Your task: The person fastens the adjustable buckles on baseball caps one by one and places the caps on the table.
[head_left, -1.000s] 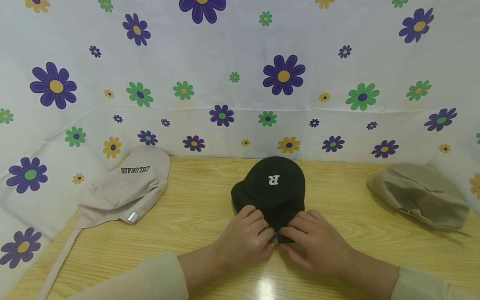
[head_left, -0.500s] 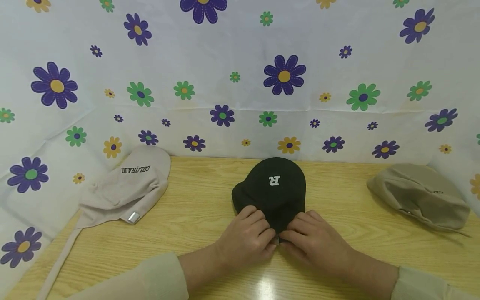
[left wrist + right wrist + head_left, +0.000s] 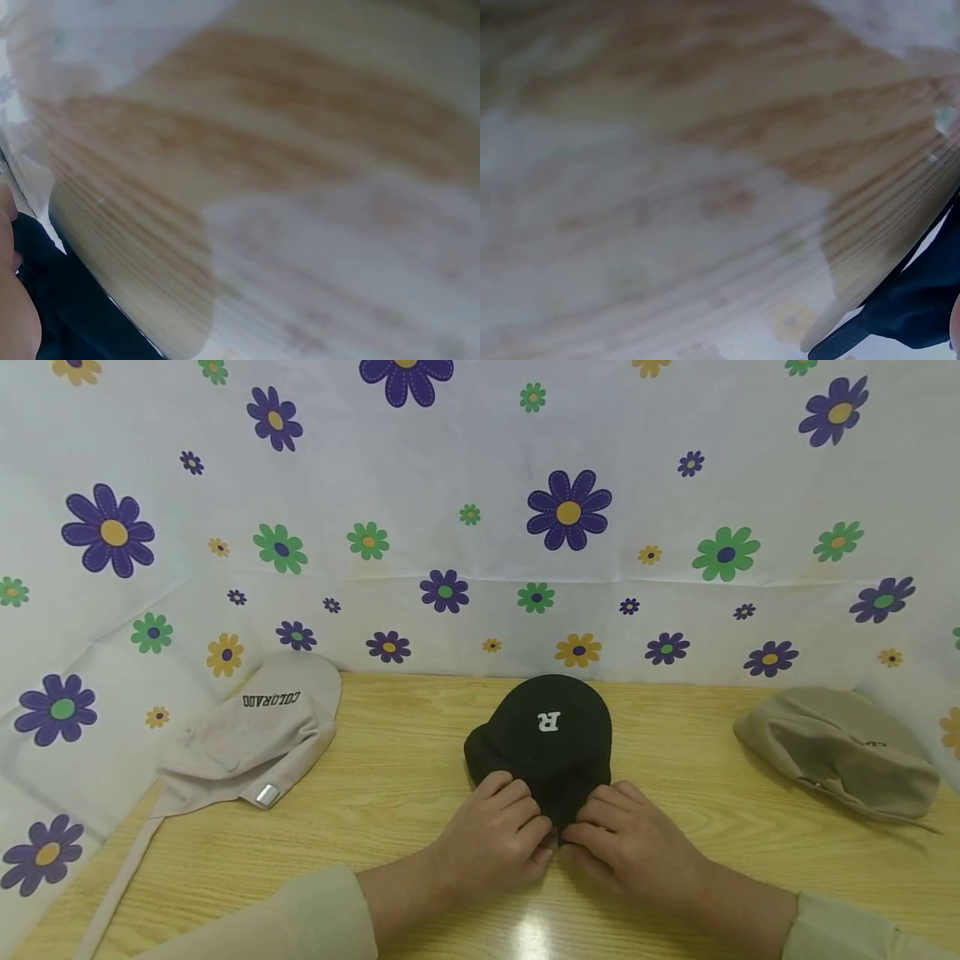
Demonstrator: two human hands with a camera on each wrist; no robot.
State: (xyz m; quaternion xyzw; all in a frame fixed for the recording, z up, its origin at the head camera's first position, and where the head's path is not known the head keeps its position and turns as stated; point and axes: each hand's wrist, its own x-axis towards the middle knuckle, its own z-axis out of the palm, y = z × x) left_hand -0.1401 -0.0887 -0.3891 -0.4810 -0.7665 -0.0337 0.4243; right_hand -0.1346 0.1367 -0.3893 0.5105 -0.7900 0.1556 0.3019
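A black baseball cap (image 3: 555, 752) with a white letter R lies in the middle of the table, its near edge between both hands. My left hand (image 3: 495, 831) pinches that edge from the left with curled fingers. From the right, my right hand (image 3: 637, 843) grips the strap end close beside it. The fingertips of the two hands nearly meet, and they hide the strap's closure. In the left wrist view a dark part of the cap (image 3: 82, 307) shows at the lower left. The right wrist view has the dark cap (image 3: 922, 300) at the lower right.
A pale pink cap (image 3: 247, 727) marked COLORADO lies at the left, its long strap (image 3: 120, 885) trailing forward. At the right rests a khaki cap (image 3: 847, 752). Behind the wooden table (image 3: 405, 735) hangs a white cloth (image 3: 480, 460) with printed flowers.
The right hand's fingers have shifted slightly, and less of the black strap end shows below them than a second ago. The left hand and the other caps look unchanged.
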